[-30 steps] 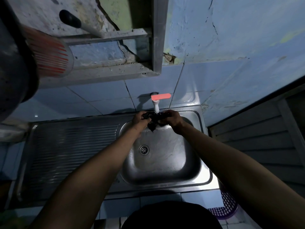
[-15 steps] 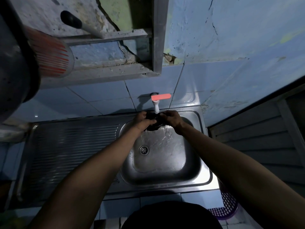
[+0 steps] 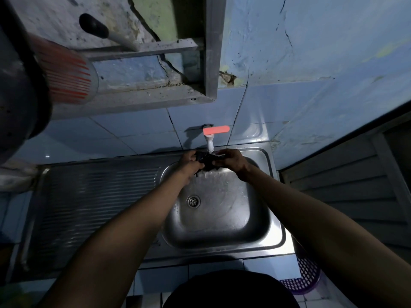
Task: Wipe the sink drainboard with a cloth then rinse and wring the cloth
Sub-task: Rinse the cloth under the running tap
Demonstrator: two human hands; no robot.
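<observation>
A small dark cloth (image 3: 205, 161) is bunched between both hands, right under the white tap (image 3: 209, 144) with its red lever (image 3: 216, 130). My left hand (image 3: 189, 162) grips the cloth's left end and my right hand (image 3: 232, 160) grips its right end, above the back of the steel sink basin (image 3: 222, 210). Water wets the basin's back wall below the cloth. The ribbed drainboard (image 3: 93, 205) lies to the left of the basin. Most of the cloth is hidden by my fingers.
A drain (image 3: 193, 201) sits in the basin floor. A purple mesh basket (image 3: 304, 276) stands low at the right. A red-striped cup (image 3: 66, 78) and a dark pot (image 3: 17, 85) hang near the upper left, below a window frame (image 3: 209, 52). Blue tiles back the sink.
Both hands stay under the tap and keep working the cloth; the hanging bit of cloth seen earlier is now drawn up between the hands.
</observation>
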